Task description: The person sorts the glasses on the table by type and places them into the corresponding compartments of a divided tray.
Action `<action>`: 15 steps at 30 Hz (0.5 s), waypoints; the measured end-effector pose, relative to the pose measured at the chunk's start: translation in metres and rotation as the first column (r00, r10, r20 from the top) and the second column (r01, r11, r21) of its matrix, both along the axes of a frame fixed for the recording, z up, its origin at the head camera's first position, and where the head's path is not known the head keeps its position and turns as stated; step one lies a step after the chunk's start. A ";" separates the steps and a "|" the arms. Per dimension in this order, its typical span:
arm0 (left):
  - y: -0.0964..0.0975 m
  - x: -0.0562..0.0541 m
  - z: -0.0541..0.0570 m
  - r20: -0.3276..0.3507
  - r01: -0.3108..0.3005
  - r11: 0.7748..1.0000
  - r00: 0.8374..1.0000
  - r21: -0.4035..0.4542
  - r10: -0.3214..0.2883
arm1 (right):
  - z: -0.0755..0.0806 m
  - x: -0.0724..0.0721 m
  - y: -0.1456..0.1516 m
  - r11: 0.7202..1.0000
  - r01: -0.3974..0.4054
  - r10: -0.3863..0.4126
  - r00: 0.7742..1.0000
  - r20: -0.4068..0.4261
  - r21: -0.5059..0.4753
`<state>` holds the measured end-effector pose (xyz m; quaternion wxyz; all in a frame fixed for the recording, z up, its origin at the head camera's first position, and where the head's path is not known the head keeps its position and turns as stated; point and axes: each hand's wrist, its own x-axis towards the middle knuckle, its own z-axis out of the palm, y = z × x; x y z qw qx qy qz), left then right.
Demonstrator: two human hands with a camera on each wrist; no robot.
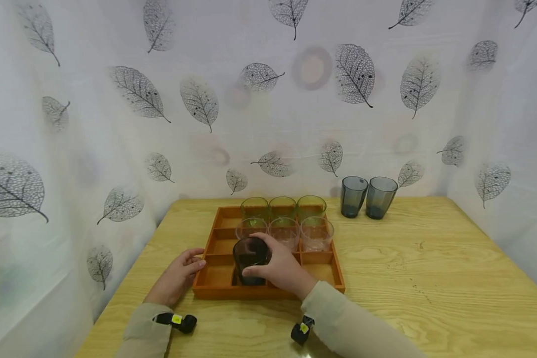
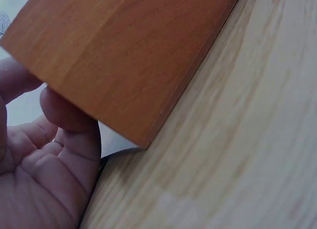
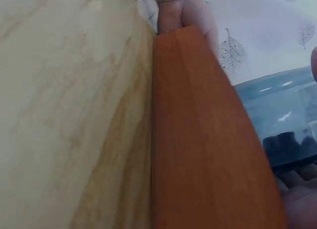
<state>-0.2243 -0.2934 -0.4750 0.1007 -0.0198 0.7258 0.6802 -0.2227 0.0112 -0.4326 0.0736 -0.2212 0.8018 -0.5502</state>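
My right hand (image 1: 283,266) grips a dark grey drinking glass (image 1: 249,254) between thumb and fingers, over the front row of the wooden compartment tray (image 1: 268,293). Part of the glass also shows past the tray's front wall in the right wrist view; whether its base touches the tray floor I cannot tell. At the tray's left side, my left hand (image 1: 175,277) rests its loosely bent fingers and thumb against the rim. Three green glasses (image 1: 283,205) stand in the back row. Three clear glasses (image 1: 316,233) fill middle-row compartments.
Two more grey glasses, a left one (image 1: 353,196) and a right one (image 1: 381,198), stand upright on the wooden table (image 1: 429,278) behind and right of the tray. A leaf-patterned white curtain (image 1: 268,124) hangs along the back and both sides.
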 end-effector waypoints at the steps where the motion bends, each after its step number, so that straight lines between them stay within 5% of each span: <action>1: 0.000 0.000 0.000 -0.001 0.000 1.000 1.000 0.002 0.000 | 0.000 0.000 0.000 1.000 -0.003 0.003 1.000 0.001 0.005; 15: -0.001 -0.003 -0.004 -0.008 -0.012 1.000 1.000 0.014 0.012 | -0.001 -0.004 -0.002 0.996 -0.064 0.064 0.998 -0.009 0.055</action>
